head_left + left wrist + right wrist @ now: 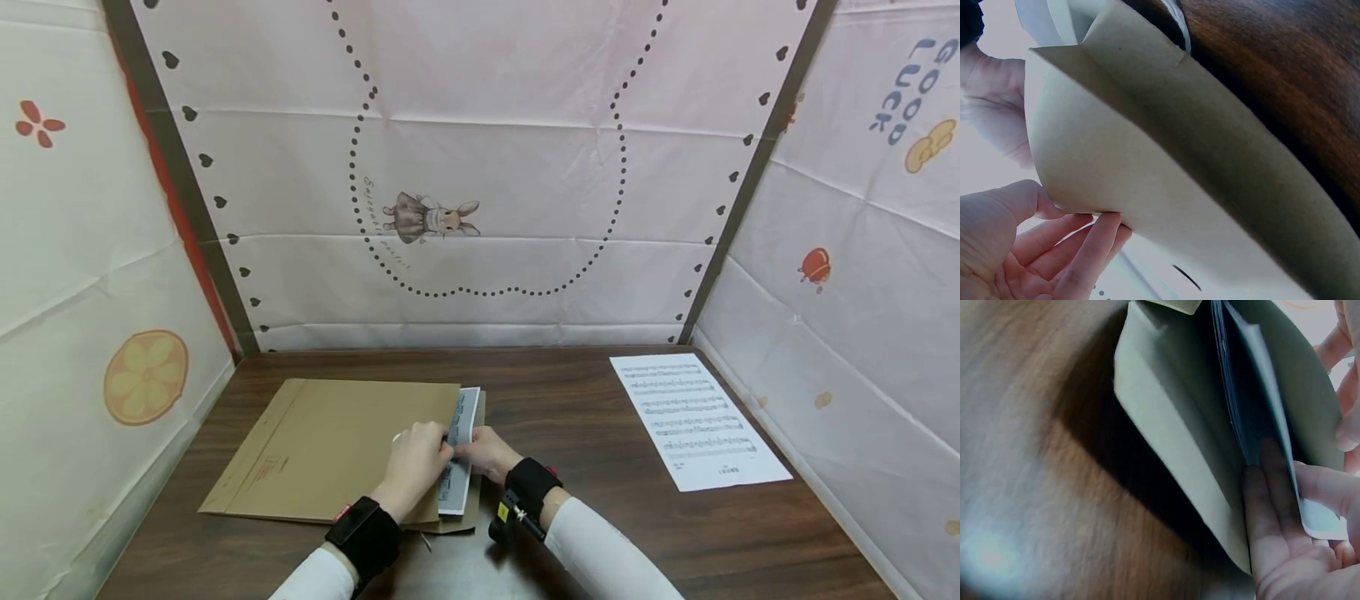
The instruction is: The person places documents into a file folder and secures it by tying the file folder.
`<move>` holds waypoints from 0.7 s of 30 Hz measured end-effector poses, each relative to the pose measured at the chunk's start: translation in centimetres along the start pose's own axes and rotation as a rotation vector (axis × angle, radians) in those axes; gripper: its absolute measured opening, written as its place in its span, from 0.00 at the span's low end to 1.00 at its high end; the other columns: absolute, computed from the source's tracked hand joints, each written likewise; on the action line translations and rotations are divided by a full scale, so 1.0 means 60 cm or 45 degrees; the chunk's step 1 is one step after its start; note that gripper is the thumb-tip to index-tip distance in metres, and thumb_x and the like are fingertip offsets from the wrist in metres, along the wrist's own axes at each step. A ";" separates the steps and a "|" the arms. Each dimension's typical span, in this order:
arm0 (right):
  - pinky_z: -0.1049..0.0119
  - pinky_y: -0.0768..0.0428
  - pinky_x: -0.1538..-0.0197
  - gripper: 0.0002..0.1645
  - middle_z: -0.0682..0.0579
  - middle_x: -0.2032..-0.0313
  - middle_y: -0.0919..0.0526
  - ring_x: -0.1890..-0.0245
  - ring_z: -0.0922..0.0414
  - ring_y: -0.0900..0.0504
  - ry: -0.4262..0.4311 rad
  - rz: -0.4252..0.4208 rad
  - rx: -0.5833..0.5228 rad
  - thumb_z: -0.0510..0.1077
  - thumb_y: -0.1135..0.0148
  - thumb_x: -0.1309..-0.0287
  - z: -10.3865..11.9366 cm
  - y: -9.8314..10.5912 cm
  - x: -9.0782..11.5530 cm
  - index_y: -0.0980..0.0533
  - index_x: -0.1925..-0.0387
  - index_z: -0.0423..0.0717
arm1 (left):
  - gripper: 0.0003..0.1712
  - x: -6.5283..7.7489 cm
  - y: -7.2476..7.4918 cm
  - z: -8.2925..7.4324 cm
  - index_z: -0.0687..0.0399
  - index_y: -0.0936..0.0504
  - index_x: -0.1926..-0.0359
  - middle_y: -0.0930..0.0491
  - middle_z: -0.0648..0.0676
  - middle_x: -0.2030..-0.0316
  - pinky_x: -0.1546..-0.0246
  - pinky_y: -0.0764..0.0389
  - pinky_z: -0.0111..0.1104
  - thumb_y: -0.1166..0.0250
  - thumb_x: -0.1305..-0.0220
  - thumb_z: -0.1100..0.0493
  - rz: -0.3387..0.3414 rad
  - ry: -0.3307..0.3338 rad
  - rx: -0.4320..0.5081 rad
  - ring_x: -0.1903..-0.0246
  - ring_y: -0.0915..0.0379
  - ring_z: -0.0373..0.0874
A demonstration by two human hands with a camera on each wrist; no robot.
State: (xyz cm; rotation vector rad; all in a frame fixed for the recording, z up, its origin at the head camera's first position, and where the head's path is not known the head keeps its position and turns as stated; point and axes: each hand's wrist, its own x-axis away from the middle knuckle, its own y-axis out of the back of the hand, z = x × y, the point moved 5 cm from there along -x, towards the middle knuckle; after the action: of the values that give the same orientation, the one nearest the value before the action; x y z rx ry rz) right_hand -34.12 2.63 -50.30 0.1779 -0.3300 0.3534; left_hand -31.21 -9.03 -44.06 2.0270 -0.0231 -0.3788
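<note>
A large brown kraft envelope (337, 437) lies flat on the table, its right side spread apart. My left hand (411, 462) pinches the envelope's upper layer at that edge, thumb on one face and fingers on the other in the left wrist view. Several printed sheets (467, 410) show between the envelope's layers. With thumb and fingers, my right hand (491, 454) pinches a sheet at the opening; in the right wrist view its fingers (1269, 531) reach between this sheet and the other papers.
On the right side of the dark wood table (555, 383) lies a sheet of music (686, 417), apart from the envelope. Printed white cloth walls (480, 183) close off the back and both sides.
</note>
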 end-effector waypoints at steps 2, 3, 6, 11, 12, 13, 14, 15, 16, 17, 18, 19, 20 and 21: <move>0.57 0.12 0.50 0.20 0.31 0.45 0.16 0.51 0.47 0.12 -0.013 0.006 0.004 0.31 0.44 0.33 0.001 -0.003 -0.004 0.24 0.42 0.25 | 0.16 0.000 -0.001 0.000 0.53 0.29 0.85 0.35 0.46 0.84 0.80 0.44 0.28 0.36 0.48 0.70 0.005 0.000 0.013 0.83 0.44 0.37; 0.59 0.13 0.51 0.19 0.32 0.47 0.15 0.54 0.50 0.12 -0.015 0.006 0.017 0.31 0.44 0.33 0.001 -0.004 -0.006 0.23 0.44 0.26 | 0.16 0.000 -0.001 0.000 0.52 0.31 0.85 0.36 0.46 0.84 0.80 0.44 0.28 0.36 0.48 0.70 0.008 -0.001 0.020 0.83 0.44 0.37; 0.62 0.13 0.56 0.15 0.36 0.54 0.12 0.62 0.57 0.13 -0.026 0.008 0.067 0.32 0.44 0.33 0.002 -0.005 -0.011 0.21 0.49 0.27 | 0.19 0.000 0.000 0.000 0.51 0.34 0.85 0.40 0.45 0.84 0.80 0.45 0.27 0.36 0.48 0.71 0.003 -0.010 0.036 0.83 0.46 0.37; 0.62 0.13 0.56 0.11 0.49 0.66 0.15 0.67 0.60 0.15 -0.032 0.013 0.070 0.33 0.45 0.33 0.003 -0.010 -0.017 0.20 0.55 0.30 | 0.20 0.001 0.003 -0.001 0.50 0.36 0.87 0.39 0.45 0.85 0.80 0.43 0.30 0.37 0.50 0.70 -0.015 -0.021 0.038 0.83 0.46 0.39; 0.62 0.12 0.55 0.10 0.52 0.68 0.16 0.67 0.60 0.15 -0.029 0.016 0.061 0.33 0.45 0.33 0.003 -0.012 -0.019 0.20 0.57 0.31 | 0.20 0.001 0.003 -0.002 0.50 0.36 0.87 0.38 0.45 0.85 0.80 0.42 0.31 0.37 0.50 0.69 -0.019 -0.020 0.037 0.83 0.45 0.39; 0.62 0.13 0.56 0.08 0.53 0.70 0.18 0.67 0.61 0.16 -0.025 0.021 0.048 0.32 0.46 0.33 0.003 -0.015 -0.021 0.21 0.60 0.33 | 0.20 0.001 0.004 -0.001 0.50 0.36 0.87 0.38 0.45 0.85 0.80 0.42 0.31 0.37 0.51 0.69 -0.018 -0.015 0.035 0.83 0.44 0.40; 0.63 0.13 0.56 0.07 0.55 0.72 0.19 0.68 0.61 0.16 -0.020 0.026 0.032 0.31 0.47 0.34 0.004 -0.017 -0.022 0.21 0.64 0.35 | 0.20 0.000 0.003 -0.001 0.50 0.37 0.87 0.38 0.46 0.85 0.80 0.42 0.31 0.37 0.50 0.69 -0.014 -0.012 0.040 0.83 0.45 0.40; 0.64 0.13 0.57 0.08 0.56 0.73 0.21 0.69 0.62 0.17 -0.019 0.030 0.018 0.31 0.47 0.35 0.004 -0.020 -0.025 0.23 0.67 0.38 | 0.20 0.000 0.003 0.000 0.50 0.37 0.87 0.38 0.46 0.85 0.79 0.42 0.31 0.37 0.50 0.69 -0.010 -0.007 0.044 0.83 0.45 0.40; 0.65 0.15 0.59 0.10 0.57 0.75 0.22 0.70 0.63 0.19 -0.016 0.037 0.015 0.30 0.47 0.35 0.004 -0.023 -0.027 0.25 0.71 0.41 | 0.20 0.000 0.002 0.000 0.50 0.37 0.87 0.37 0.46 0.85 0.79 0.42 0.31 0.37 0.50 0.69 -0.007 -0.003 0.048 0.83 0.45 0.40; 0.67 0.16 0.60 0.13 0.58 0.76 0.24 0.72 0.63 0.20 -0.017 0.044 0.008 0.30 0.48 0.35 0.005 -0.026 -0.029 0.27 0.74 0.43 | 0.20 0.000 0.002 0.000 0.50 0.37 0.87 0.38 0.46 0.85 0.79 0.42 0.31 0.37 0.50 0.69 -0.001 0.001 0.058 0.83 0.45 0.40; 0.68 0.17 0.63 0.15 0.59 0.78 0.25 0.73 0.64 0.21 -0.019 0.049 0.004 0.30 0.48 0.35 0.004 -0.029 -0.031 0.29 0.77 0.46 | 0.20 -0.001 0.002 0.001 0.50 0.37 0.87 0.37 0.47 0.85 0.79 0.43 0.31 0.37 0.49 0.69 0.007 0.008 0.065 0.83 0.45 0.40; 0.69 0.19 0.64 0.17 0.59 0.79 0.26 0.74 0.64 0.22 -0.022 0.056 -0.006 0.30 0.48 0.34 0.003 -0.032 -0.033 0.31 0.78 0.48 | 0.20 -0.002 0.002 0.001 0.50 0.36 0.87 0.36 0.47 0.85 0.78 0.43 0.31 0.37 0.49 0.69 0.007 0.011 0.065 0.83 0.45 0.40; 0.70 0.20 0.65 0.18 0.59 0.79 0.27 0.74 0.64 0.23 -0.026 0.063 -0.015 0.30 0.48 0.33 0.003 -0.034 -0.035 0.32 0.79 0.49 | 0.19 -0.002 0.002 0.001 0.50 0.35 0.86 0.34 0.48 0.85 0.78 0.42 0.31 0.37 0.48 0.69 0.003 0.011 0.067 0.83 0.44 0.40; 0.71 0.22 0.66 0.19 0.59 0.79 0.28 0.75 0.64 0.24 -0.033 0.072 -0.023 0.30 0.48 0.32 0.002 -0.036 -0.036 0.32 0.78 0.49 | 0.18 -0.003 0.002 0.002 0.51 0.33 0.86 0.32 0.48 0.84 0.78 0.42 0.31 0.37 0.48 0.69 0.002 0.013 0.065 0.83 0.44 0.40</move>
State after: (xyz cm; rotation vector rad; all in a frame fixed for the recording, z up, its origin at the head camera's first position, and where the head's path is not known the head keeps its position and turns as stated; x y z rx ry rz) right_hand -35.29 -0.06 -51.18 0.1562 -0.3643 0.4041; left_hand -31.38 -9.14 -43.93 2.0792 -0.0283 -0.3698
